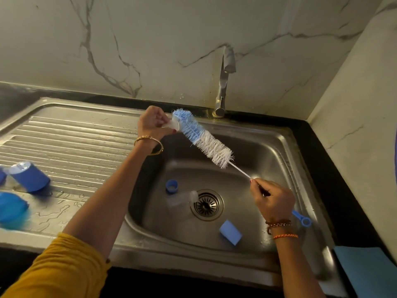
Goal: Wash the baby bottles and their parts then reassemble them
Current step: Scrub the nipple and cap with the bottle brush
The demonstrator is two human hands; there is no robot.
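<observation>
While the left hand point(153, 123) pinches a small clear part, probably a teat point(171, 125), above the sink's point(285, 147) rear left corner, the bottle brush point(203, 138) touches it from the right. Its long axis slants from the blue bristle tip at upper left down to the right hand point(274, 203), whose fingers curl round the handle over the basin.
</observation>
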